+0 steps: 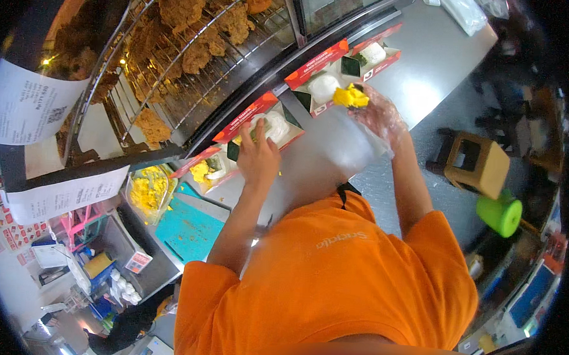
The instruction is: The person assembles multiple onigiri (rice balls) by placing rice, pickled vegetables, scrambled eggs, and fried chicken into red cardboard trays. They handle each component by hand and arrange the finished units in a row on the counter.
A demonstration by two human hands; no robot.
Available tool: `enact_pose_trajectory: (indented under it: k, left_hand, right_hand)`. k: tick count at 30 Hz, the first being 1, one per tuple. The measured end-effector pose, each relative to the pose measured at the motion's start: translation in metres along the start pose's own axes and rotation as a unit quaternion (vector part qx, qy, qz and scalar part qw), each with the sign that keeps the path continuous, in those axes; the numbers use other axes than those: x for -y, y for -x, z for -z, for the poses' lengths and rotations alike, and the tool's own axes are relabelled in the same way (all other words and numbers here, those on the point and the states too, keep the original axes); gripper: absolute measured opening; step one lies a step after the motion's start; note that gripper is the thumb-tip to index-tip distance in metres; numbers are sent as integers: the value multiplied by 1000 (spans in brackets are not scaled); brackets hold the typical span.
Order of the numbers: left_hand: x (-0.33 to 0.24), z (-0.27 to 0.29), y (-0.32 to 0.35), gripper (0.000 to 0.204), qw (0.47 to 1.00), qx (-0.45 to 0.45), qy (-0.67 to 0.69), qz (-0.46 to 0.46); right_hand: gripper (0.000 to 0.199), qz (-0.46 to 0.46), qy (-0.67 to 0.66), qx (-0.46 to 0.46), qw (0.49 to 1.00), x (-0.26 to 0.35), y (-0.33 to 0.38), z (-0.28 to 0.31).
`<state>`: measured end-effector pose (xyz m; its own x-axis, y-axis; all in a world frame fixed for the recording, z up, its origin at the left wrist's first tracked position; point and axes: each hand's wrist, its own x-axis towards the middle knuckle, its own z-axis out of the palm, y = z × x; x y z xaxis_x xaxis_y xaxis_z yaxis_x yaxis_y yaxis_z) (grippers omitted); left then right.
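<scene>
My right hand (386,121), in a clear plastic glove, is closed round a clump of yellow scrambled egg (351,96) above the counter. Several red-and-white food boxes stand in a slanting row along the display case. White rice (324,88) and a dark green piece fill the box nearest my right hand. Over another box (294,137), my left hand (260,156) has its fingers stretched apart beside the rice (276,126). Some egg shows next to those fingers; whether they touch it I cannot tell. The leftmost box holds egg (199,171), and the far right one holds rice (372,53).
Left of the boxes are a clear tub of scrambled egg (149,190) and a turquoise cutting board (188,227). Fried chicken (184,11) lies on racks in the case. Paper receipts (68,193) hang at left. A cardboard box (479,164) and green container (499,213) stand at right.
</scene>
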<state>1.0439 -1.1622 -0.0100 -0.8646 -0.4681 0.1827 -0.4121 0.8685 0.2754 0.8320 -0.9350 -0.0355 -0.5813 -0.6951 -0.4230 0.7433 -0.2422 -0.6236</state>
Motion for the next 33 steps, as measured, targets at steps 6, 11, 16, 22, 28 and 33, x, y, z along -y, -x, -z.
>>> enact_pose_trajectory:
  k: [6, 11, 16, 22, 28, 33]
  left_hand:
    - [-49, -75, -43, 39, 974, 180, 38, -136]
    - [-44, -87, -57, 45, 948, 254, -94, -168]
    - [-41, -72, -20, 59, 946, 237, -160, -154]
    - [-45, -72, 8, 59, 952, 247, -172, -49]
    - [-33, -74, 35, 56, 960, 237, -139, -57]
    - [-29, -82, 51, 55, 977, 156, -130, -64]
  right_hand:
    - [52, -28, -43, 110, 993, -21, -61, -2]
    - [56, -96, -107, 21, 989, -39, -92, -11]
    - [48, -86, -40, -4, 995, -61, -99, -20]
    - [55, 174, 513, -12, 840, -108, -92, -38]
    - [62, 271, 700, -48, 659, -126, -66, -63]
    - [62, 311, 760, -10, 571, -120, -57, -52]
